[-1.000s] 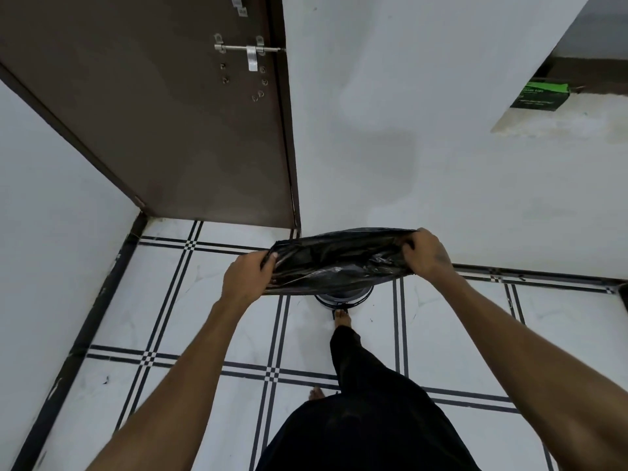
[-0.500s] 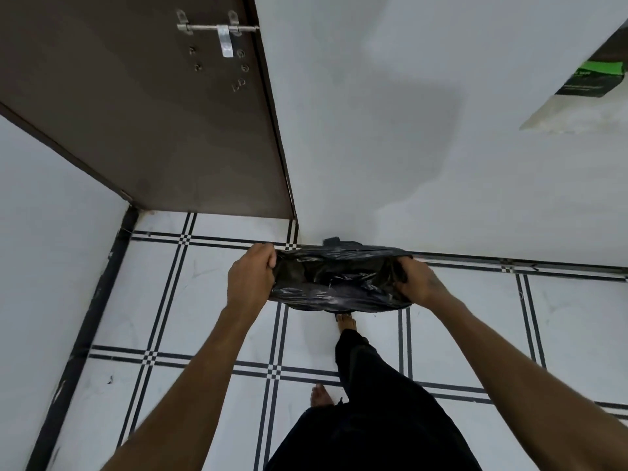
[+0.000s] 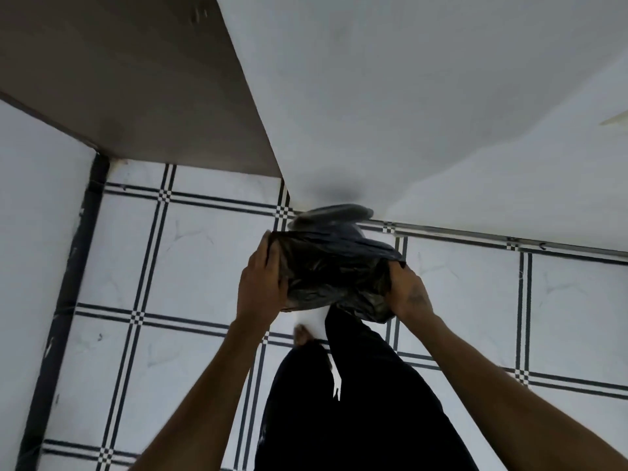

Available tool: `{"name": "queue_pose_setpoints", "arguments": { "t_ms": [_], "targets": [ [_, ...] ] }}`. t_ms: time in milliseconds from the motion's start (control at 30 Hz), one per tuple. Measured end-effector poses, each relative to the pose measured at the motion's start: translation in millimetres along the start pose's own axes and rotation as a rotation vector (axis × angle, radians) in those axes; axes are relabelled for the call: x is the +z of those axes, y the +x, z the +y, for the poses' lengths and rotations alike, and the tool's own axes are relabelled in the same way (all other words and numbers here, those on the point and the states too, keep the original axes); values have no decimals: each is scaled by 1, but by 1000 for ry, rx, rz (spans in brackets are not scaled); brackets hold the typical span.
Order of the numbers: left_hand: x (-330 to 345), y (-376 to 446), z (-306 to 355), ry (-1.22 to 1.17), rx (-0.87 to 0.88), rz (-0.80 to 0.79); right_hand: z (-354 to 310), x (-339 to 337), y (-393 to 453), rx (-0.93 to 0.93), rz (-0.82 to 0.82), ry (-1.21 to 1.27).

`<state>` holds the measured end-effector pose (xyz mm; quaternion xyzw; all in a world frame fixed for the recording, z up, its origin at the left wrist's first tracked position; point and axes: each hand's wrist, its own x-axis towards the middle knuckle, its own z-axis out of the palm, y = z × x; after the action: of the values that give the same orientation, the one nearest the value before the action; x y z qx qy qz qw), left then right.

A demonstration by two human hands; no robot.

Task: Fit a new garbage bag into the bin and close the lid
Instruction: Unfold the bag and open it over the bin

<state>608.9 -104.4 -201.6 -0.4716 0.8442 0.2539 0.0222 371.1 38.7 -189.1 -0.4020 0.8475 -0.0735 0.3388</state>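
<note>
My left hand [image 3: 260, 283] and right hand [image 3: 409, 292] gripped opposite sides of the black garbage bag [image 3: 334, 270] above the tiled floor [image 3: 204, 253].

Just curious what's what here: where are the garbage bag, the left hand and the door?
garbage bag [image 3: 334, 273], head view, crumpled black middle.
left hand [image 3: 260, 283], head view, back of hand.
door [image 3: 136, 83], head view, brown face.

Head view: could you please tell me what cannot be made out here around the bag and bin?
- Bin: hidden behind the bag and hands, left, right.
- Lid: motion-blurred; its position is unclear.
- Bag mouth: crumpled, cannot tell if it is over the rim.
- Foot: blurred.
</note>
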Motion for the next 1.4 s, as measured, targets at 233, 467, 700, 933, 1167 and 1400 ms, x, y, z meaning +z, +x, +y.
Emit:
{"name": "queue_pose_setpoints", "arguments": {
  "t_ms": [233, 467, 700, 933, 1167, 1400],
  "targets": [
    [46, 17, -14, -53, -15, -95, 7, 29, 27, 90, 22, -1],
    [73, 1, -40, -54, 5, -239, 11, 61, 23, 215, 12, 67],
    [64, -8, -49, -62, 11, -292, -8, 92, 8, 430, 57, 251],
    [58, -11, -50, -62, 11, -274, -20, 103, -3, 421, 113, 358],
    [53, -16, -46, -84, -39, -181, -5, 104, -12, 378, 113, 345],
    [72, -10, -58, -192, -128, -124, 22, 114, 10, 298, 122, 180]
  ]
}}
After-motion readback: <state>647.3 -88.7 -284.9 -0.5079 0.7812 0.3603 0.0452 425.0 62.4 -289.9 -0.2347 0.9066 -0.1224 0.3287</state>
